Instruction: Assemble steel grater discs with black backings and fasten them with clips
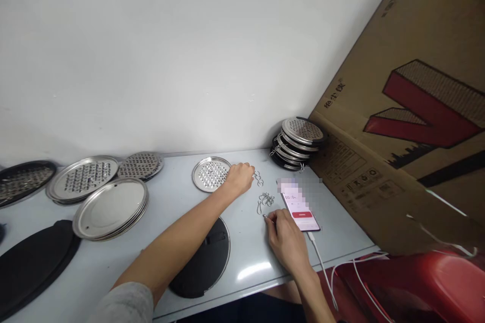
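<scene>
My left hand (239, 177) reaches across, its fingers closed beside a round metal grater disc (210, 174); whatever they may hold is hidden. Just right of its fingertips lie several small metal rings (258, 178). In front of them sits a small pile of wire clips (267, 199), with a longer clip (259, 207) at its edge. My right hand (287, 238) rests low by the phone, thumb and finger pinched at a small metal clip (264, 216), only its end showing. Under my left forearm lies a black round disc (212, 257) with a metal rim, partly covered.
A phone (306, 223) with a white cable lies right of my right hand. Stacked graters (303, 133) with clips stand behind, beside a large cardboard box (379, 171). Leftward are metal discs (109, 207), more graters (91, 176) and a black disc (38, 262). A red stool (435, 287) is lower right.
</scene>
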A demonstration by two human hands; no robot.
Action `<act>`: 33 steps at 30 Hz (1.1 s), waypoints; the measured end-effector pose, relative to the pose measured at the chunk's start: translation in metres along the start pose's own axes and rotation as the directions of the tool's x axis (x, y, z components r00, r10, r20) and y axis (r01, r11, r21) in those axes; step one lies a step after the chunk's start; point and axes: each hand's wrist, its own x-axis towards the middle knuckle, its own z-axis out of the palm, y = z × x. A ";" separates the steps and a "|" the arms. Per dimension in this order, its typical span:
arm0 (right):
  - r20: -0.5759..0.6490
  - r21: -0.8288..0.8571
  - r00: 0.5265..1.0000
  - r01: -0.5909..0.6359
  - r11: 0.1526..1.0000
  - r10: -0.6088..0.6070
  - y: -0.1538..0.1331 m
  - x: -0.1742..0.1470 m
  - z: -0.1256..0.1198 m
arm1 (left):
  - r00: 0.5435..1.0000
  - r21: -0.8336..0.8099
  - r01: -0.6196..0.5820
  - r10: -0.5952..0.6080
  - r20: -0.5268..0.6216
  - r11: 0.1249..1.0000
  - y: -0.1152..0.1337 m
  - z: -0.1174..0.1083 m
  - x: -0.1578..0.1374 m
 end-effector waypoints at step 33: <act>0.340 0.911 0.940 -0.339 -0.236 -0.038 -0.127 -0.062 -0.049 | 0.857 -0.599 -0.377 0.021 -0.514 0.707 0.013 -0.009 -0.242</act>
